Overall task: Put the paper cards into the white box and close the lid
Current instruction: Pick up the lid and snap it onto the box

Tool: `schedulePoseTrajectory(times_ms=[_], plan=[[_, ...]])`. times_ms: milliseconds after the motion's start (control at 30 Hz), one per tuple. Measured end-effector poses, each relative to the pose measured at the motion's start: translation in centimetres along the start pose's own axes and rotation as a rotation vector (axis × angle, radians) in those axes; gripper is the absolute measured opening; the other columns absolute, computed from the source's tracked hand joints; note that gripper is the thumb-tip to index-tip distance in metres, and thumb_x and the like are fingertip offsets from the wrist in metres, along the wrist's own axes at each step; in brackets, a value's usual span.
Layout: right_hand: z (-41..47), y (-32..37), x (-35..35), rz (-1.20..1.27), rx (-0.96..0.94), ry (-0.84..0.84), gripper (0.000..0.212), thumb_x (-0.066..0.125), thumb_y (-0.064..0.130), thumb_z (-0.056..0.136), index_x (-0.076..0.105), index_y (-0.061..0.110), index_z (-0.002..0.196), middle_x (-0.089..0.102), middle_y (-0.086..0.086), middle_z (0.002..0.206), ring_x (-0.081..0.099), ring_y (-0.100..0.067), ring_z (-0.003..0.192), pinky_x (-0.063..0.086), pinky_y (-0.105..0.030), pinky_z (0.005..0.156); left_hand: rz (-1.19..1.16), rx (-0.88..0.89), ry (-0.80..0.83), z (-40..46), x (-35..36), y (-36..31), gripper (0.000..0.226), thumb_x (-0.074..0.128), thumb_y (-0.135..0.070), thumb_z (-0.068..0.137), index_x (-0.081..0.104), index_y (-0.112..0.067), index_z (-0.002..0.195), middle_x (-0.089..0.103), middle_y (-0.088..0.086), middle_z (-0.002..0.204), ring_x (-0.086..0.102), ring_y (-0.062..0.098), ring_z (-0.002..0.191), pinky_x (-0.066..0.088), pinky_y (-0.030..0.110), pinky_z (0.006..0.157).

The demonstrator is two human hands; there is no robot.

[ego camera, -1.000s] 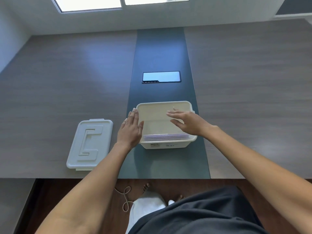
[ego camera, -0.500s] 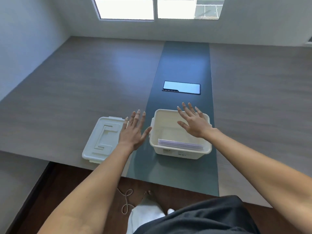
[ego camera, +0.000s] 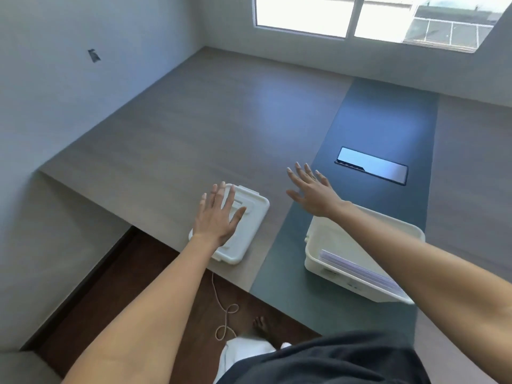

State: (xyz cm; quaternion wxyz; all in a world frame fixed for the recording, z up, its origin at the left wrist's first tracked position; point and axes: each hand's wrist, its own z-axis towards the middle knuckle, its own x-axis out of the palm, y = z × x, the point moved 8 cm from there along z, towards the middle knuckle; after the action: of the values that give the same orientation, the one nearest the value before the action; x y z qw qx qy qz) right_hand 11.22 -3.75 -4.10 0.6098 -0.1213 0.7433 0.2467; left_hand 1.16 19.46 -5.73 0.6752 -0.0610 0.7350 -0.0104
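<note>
1. Room: pale grey walls [ego camera: 55, 87]; a bright window [ego camera: 360, 15] at the far end, above the table's back edge; dark brown floor [ego camera: 110, 286] below the near edge.
2. Table [ego camera: 194, 134]: large, grey wood-grain top, reaching to the far wall. A dark green strip [ego camera: 374, 120] runs down its middle from far edge to near edge.
3. Recessed panel [ego camera: 371, 169]: glossy, rectangular, dark-framed, set into the green strip beyond the box.
4. White box [ego camera: 327, 261]: open, rectangular, cream-white plastic, standing on the green strip near the table's front edge. The right forearm crosses above it and hides part of the rim.
5. Lid [ego camera: 249, 225]: same cream-white plastic, rounded corners, raised moulding on top, small tabs at its ends. Lies flat on the wood-grain top, left of the box and apart from it, near the front edge.
6. Paper cards [ego camera: 357, 268]: a stack of pale, lilac-edged sheets inside the box, leaning against its near wall.
7. Left hand [ego camera: 219, 214]: flat, fingers spread, over the lid's left half; grips nothing. Whether the palm touches the lid cannot be told.
8. Right hand [ego camera: 311, 191]: wide open, fingers fanned, empty, in the air between lid and box, over the strip's left edge.
9. Cord [ego camera: 224, 309]: thin, pale, looped on the floor below the table edge, beside a bare foot [ego camera: 260, 324].
</note>
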Motion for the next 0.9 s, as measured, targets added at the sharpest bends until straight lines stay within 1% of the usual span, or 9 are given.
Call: schedulePoseTrajectory(times_ms=[167, 333, 500, 600, 667, 700, 767, 833, 900], plan=[[4.0, 4.3, 1.6, 0.017, -0.108, 0.043, 0.063, 0.028, 0.05, 0.103, 0.009, 0.026, 0.158, -0.001, -0.001, 0.167, -0.004, -0.019, 0.154, 0.0, -0.042, 0.124, -0.044, -0.122, 0.025, -1.6, 1.3, 4.5, 0.074, 0.01, -0.064, 0.098, -0.004, -0.024, 0.158, -0.004, 0.006, 0.167, -0.008, 0.024, 0.153, -0.001, 0.045, 0.124], [7.3, 7.4, 4.4, 0.02, -0.177, 0.112, 0.062, 0.029, 0.047, 0.104, 0.013, 0.022, 0.158, 0.002, -0.003, 0.167, 0.0, -0.02, 0.154, 0.003, -0.041, 0.124, -0.08, -0.248, 0.111, -3.8, 4.5, 7.3, 0.075, 0.008, -0.065, 0.097, -0.006, -0.024, 0.158, -0.005, 0.008, 0.166, -0.007, 0.024, 0.153, 0.002, 0.043, 0.124], [9.6, 8.8, 7.8, 0.058, -0.169, 0.241, 0.065, 0.032, 0.046, 0.104, 0.009, 0.019, 0.158, 0.007, -0.002, 0.166, 0.008, -0.022, 0.153, 0.008, -0.04, 0.123, -0.127, -0.359, 0.161, -5.8, 7.5, 9.2, 0.075, 0.007, -0.066, 0.097, -0.013, -0.024, 0.156, 0.002, 0.011, 0.166, 0.0, 0.025, 0.154, 0.007, 0.042, 0.124], [10.6, 8.4, 9.5, 0.127, -0.101, 0.287, 0.067, 0.037, 0.043, 0.103, 0.009, 0.017, 0.158, 0.009, -0.004, 0.166, 0.012, -0.024, 0.153, 0.011, -0.041, 0.121, -0.157, -0.419, 0.179, -6.6, 8.7, 9.6, 0.077, 0.007, -0.064, 0.097, -0.01, -0.02, 0.157, 0.008, 0.012, 0.165, 0.006, 0.026, 0.153, 0.01, 0.042, 0.124], [11.4, 7.9, 10.4, 0.162, -0.038, 0.301, 0.068, 0.04, 0.042, 0.102, 0.01, 0.016, 0.158, 0.007, -0.005, 0.166, 0.014, -0.023, 0.152, 0.012, -0.043, 0.121, -0.189, -0.459, 0.175, -7.0, 9.2, 9.5, 0.078, 0.01, -0.063, 0.098, -0.001, -0.014, 0.158, 0.017, 0.013, 0.164, 0.015, 0.027, 0.152, 0.016, 0.042, 0.123], [11.7, 7.7, 10.8, 0.175, -0.005, 0.307, 0.069, 0.041, 0.041, 0.102, 0.01, 0.016, 0.158, 0.007, -0.006, 0.166, 0.015, -0.024, 0.152, 0.012, -0.044, 0.12, -0.203, -0.483, 0.163, -7.1, 9.3, 9.4, 0.078, 0.013, -0.061, 0.099, 0.004, -0.011, 0.158, 0.026, 0.013, 0.16, 0.025, 0.028, 0.148, 0.022, 0.042, 0.12], [12.3, 7.2, 11.6, 0.189, 0.051, 0.331, 0.07, 0.042, 0.04, 0.102, 0.01, 0.014, 0.158, 0.006, -0.008, 0.166, 0.017, -0.026, 0.151, 0.015, -0.047, 0.119, -0.219, -0.535, 0.139, -7.1, 9.4, 9.1, 0.076, 0.018, -0.059, 0.1, 0.013, -0.008, 0.156, 0.043, 0.012, 0.147, 0.046, 0.029, 0.131, 0.038, 0.042, 0.106], [12.6, 6.8, 12.3, 0.201, 0.086, 0.36, 0.072, 0.044, 0.038, 0.101, 0.008, 0.014, 0.158, 0.008, -0.009, 0.166, 0.018, -0.029, 0.151, 0.017, -0.05, 0.118, -0.273, -0.569, 0.146, -6.8, 9.7, 8.6, 0.074, 0.021, -0.056, 0.101, 0.015, -0.008, 0.156, 0.044, 0.011, 0.143, 0.05, 0.029, 0.123, 0.044, 0.041, 0.097], [12.8, 6.6, 12.8, 0.204, 0.098, 0.361, 0.072, 0.045, 0.039, 0.1, 0.01, 0.014, 0.157, 0.016, -0.01, 0.164, 0.02, -0.034, 0.149, 0.019, -0.053, 0.117, -0.396, -0.614, 0.156, -6.4, 10.2, 8.2, 0.072, 0.025, -0.053, 0.102, 0.012, -0.006, 0.156, 0.037, 0.014, 0.147, 0.045, 0.029, 0.128, 0.045, 0.039, 0.098]])
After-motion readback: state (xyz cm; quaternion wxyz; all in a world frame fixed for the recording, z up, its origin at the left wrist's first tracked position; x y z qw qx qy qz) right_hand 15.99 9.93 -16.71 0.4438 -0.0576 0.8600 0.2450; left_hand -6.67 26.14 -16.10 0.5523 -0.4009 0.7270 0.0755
